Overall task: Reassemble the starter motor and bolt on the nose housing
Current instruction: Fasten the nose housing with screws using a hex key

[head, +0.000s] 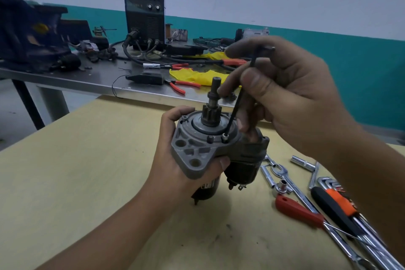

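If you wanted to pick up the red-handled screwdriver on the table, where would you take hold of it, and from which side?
Grip the red-handled screwdriver round its thick red handle, probably coming from above. It lies flat on the table with its top side clear, while its thin shaft runs in among the chrome wrenches, leaving little finger room there.

welder [145, 15]; pliers [182, 85]; yellow rag [197, 75]

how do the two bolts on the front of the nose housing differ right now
The right bolt has the tip of the hex key seated in its head; the left bolt has no tool on it. The right bolt looks bright and silvery, the left bolt dark. Both stand upright side by side on the nose housing, which the left hand holds, while the right hand holds the key.
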